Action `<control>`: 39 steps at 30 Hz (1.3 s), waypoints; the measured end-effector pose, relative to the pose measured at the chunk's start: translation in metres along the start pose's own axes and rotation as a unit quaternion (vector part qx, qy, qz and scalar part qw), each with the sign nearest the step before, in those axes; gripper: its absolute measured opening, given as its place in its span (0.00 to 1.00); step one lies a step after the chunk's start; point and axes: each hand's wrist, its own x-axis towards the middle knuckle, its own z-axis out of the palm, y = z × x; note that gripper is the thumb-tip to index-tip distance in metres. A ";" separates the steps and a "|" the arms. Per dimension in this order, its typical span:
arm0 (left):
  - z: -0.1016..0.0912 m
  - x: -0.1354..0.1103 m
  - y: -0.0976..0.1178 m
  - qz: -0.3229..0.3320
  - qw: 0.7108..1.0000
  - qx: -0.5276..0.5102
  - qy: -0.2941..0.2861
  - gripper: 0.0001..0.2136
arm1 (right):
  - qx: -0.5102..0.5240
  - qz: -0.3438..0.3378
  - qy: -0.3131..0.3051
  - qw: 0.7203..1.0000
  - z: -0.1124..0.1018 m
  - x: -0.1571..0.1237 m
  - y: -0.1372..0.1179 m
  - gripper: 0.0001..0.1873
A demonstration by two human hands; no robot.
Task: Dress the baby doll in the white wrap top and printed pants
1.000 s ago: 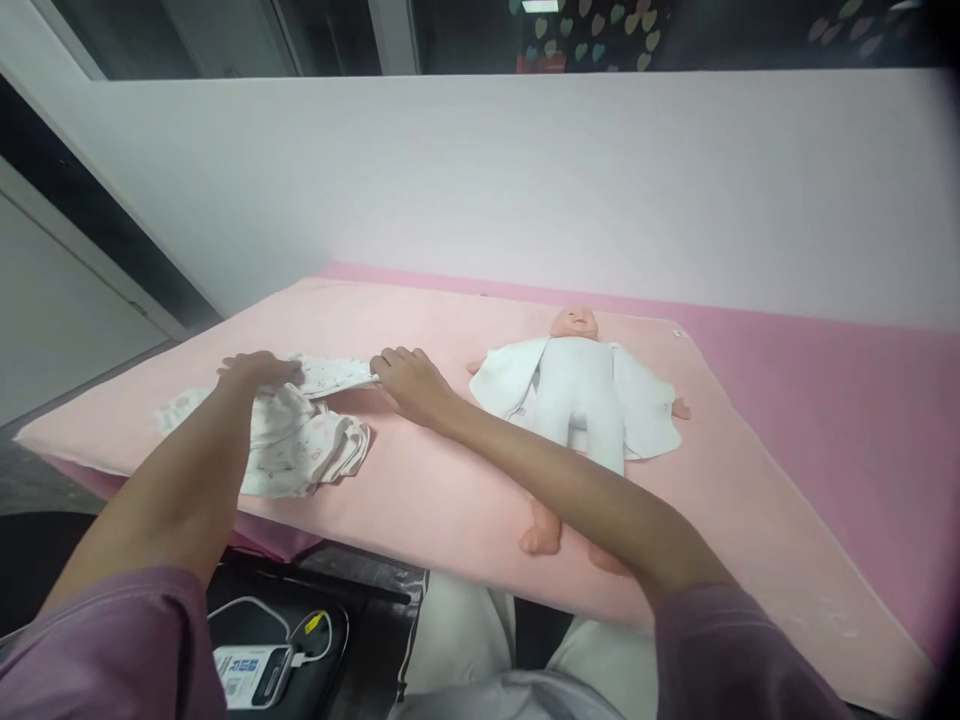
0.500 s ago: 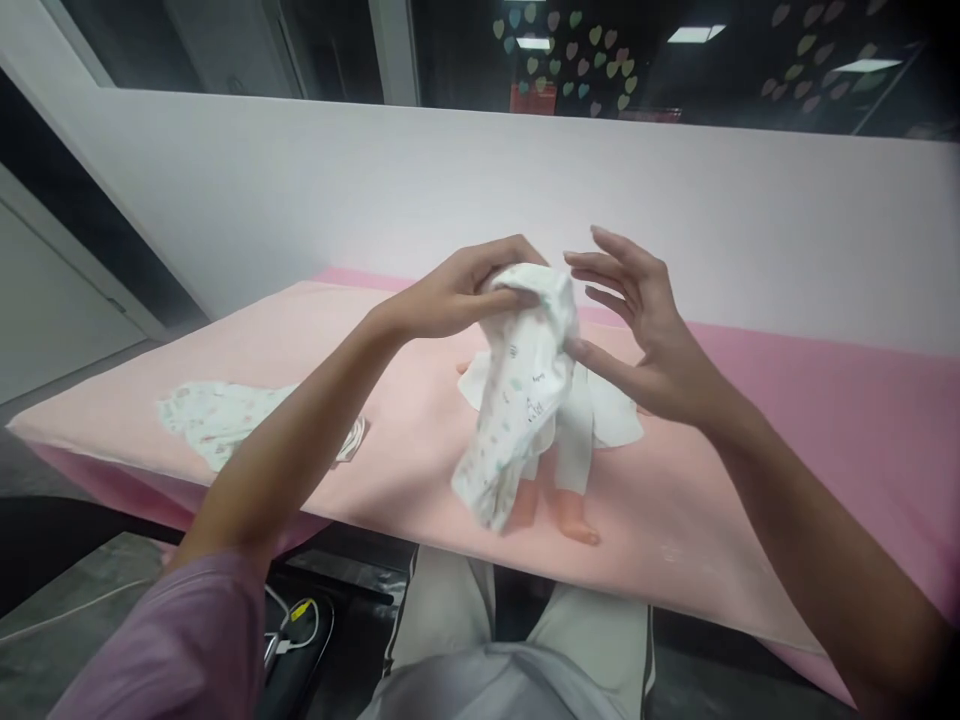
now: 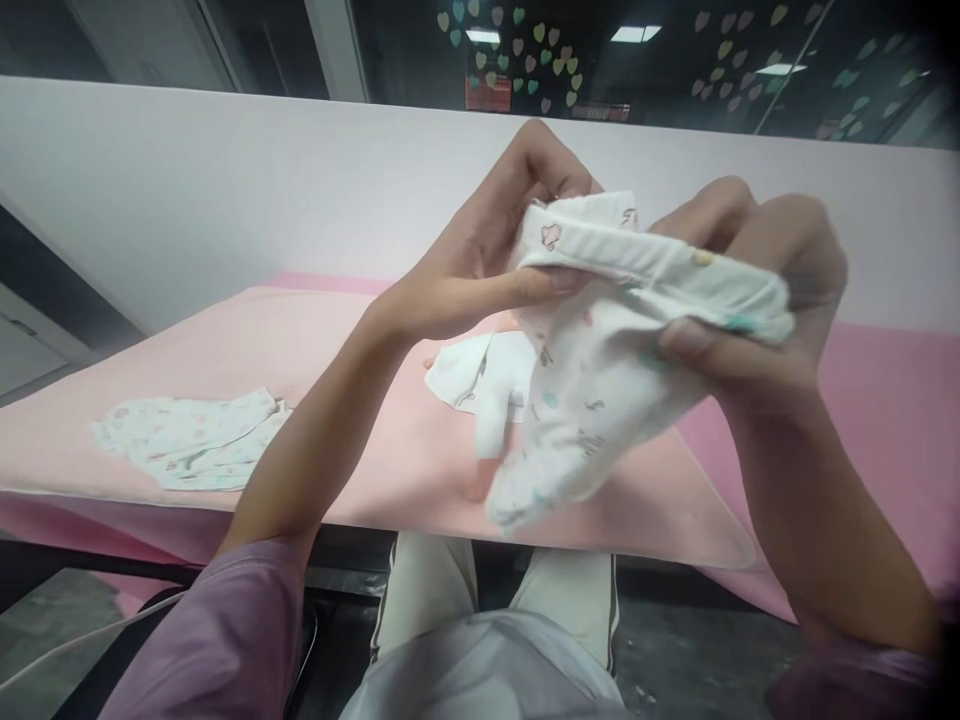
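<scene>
Small white baby pants (image 3: 592,390) with a coloured print hang in the air between my two hands. My left hand (image 3: 510,240) pinches the waistband at its left end, thumb on the near side. At the other end my right hand (image 3: 772,280) grips the same band, its thumb in front and the fingers curled behind. The band is stretched sideways between them, and the legs dangle down toward the table's front edge. Behind the pants lies a doll (image 3: 491,400) in white clothes, with its right part hidden by the cloth.
A second printed white garment (image 3: 195,435) lies flat on the left of the table, partly behind my left forearm. The pink sheet (image 3: 360,400) covers the table up to the white wall (image 3: 300,190). My legs (image 3: 435,590) are below the front edge.
My right hand, open beside the cloth before, has taken hold of the waistband. The pants have come up and to the right, with the band spread wide. The view has shifted right.
</scene>
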 end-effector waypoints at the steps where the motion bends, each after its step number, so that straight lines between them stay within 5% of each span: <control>1: 0.001 0.000 0.004 -0.001 1.000 -0.003 -0.005 0.23 | 0.023 0.008 0.007 1.000 -0.001 0.002 -0.006 0.15; 4: 0.001 -0.004 0.011 0.009 0.999 -0.031 0.004 0.19 | 0.005 0.039 -0.038 0.998 -0.014 0.008 -0.020 0.16; 9: -0.003 -0.010 0.007 0.024 0.988 -0.151 -0.012 0.23 | -0.111 0.174 -0.227 0.952 -0.055 0.011 -0.032 0.16; 15: 0.000 -0.008 -0.005 -0.049 0.998 -0.032 -0.015 0.16 | -0.039 0.181 -0.095 0.978 -0.048 -0.002 -0.017 0.18; 19: 0.007 -0.006 -0.019 -0.076 0.992 -0.089 -0.040 0.16 | -0.095 0.200 -0.028 0.975 -0.039 -0.005 -0.002 0.16; 21: 0.012 -0.004 -0.033 -0.033 0.987 -0.157 -0.025 0.18 | -0.124 0.240 -0.095 0.958 -0.043 -0.008 0.006 0.16; 23: 0.017 -0.003 -0.049 0.006 0.975 -0.222 0.015 0.21 | -0.100 0.306 -0.231 0.918 -0.049 -0.012 0.016 0.17; 26: 0.022 -0.003 -0.069 -0.024 0.960 -0.277 0.019 0.22 | -0.016 0.357 -0.376 0.855 -0.053 -0.025 0.037 0.15; 28: 0.023 -0.005 -0.078 -0.075 0.959 -0.268 -0.053 0.20 | 0.012 0.337 -0.320 0.886 -0.050 -0.037 0.055 0.12; 30: 0.026 -0.008 -0.086 -0.119 0.956 -0.233 -0.131 0.19 | 0.030 0.315 -0.184 0.931 -0.043 -0.049 0.073 0.12; 32: 0.032 -0.011 -0.094 -0.148 0.959 -0.189 -0.151 0.19 | 0.046 0.324 -0.081 0.941 -0.035 -0.060 0.089 0.15; 34: 0.040 -0.012 -0.101 -0.149 0.968 -0.170 -0.107 0.16 | 0.059 0.357 -0.097 0.927 -0.027 -0.069 0.099 0.17; 39: 0.055 -0.017 -0.104 -0.163 0.975 -0.151 -0.026 0.15 | 0.097 0.396 -0.289 0.866 -0.009 -0.080 0.100 0.21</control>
